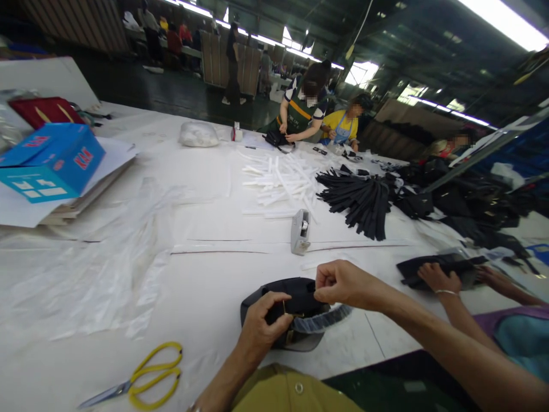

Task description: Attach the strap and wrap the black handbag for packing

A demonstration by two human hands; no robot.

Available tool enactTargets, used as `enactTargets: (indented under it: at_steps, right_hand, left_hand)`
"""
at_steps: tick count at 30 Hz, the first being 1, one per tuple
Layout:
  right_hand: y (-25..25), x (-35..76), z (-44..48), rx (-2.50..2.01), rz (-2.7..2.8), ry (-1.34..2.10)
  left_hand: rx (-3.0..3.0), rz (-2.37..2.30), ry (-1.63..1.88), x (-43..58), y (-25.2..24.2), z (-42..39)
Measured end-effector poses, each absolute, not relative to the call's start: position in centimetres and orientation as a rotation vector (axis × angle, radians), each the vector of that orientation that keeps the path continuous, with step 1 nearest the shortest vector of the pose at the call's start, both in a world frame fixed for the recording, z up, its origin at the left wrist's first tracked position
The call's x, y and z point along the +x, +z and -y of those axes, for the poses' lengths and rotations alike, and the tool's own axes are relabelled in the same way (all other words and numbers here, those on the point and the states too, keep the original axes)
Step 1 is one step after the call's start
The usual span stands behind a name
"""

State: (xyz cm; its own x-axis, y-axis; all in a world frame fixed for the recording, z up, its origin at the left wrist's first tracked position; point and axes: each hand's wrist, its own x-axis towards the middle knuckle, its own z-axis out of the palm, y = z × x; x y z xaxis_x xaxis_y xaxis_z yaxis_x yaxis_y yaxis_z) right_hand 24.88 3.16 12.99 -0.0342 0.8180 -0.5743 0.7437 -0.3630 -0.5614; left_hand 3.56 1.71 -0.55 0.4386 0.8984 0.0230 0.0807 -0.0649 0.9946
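Head view: one black bag (pixel 306 296) rests on the table (pixel 201 292), near its front edge. Work on one metal piece (pixel 284 307) appears in hand; the next move probably calls for a steady hold. Left hand (pixel 265 320): finger and thumb grasp that piece. Right hand (pixel 338 283): clenched, contents indistinct. Alongside: one pair of scissors (pixel 130 387), one tape dispenser (pixel 295 236).

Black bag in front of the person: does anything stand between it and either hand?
Nothing visible does. The left hand is on the black bag; the right hand is by its right side, contact unclear. The tape dispenser stands beyond the bag, clear of both hands.
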Motion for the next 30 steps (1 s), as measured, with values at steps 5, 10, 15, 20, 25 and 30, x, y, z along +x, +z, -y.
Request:
enactTargets:
  at_steps: [5, 10, 15, 20, 25, 30]
  right_hand:
    - [11.5, 23.3, -2.8, -2.105, 1.69, 1.445]
    - [8.5, 21.0, -2.3, -2.038, 1.724, 1.402]
    - [8.1, 21.3, -2.6, -1.94, 1.747, 1.477]
    - [9.1, 19.7, -2.9, -1.772, 2.632, 0.667]
    - [7.9, 18.9, -3.6, -1.688, 2.847, 0.645]
    - [8.8, 21.8, -4.5, -2.046, 2.52, 0.872]
  left_hand:
    - [1.552, -0.871, 0.805, 3.8, -0.5, -1.4]
    - [1.54, -0.896, 0.76, 3.3, -0.5, -1.5]
    - [1.646, -0.995, 0.803, 1.3, -1.6, -2.1]
    - [1.67, -1.106, 0.762, 1.2, -0.5, -2.7]
    - [1.415, -1.015, 0.588, 0.0, 1.2, -3.8]
    - [1.262, -0.982, 0.42, -4.0, -1.4, -4.7]
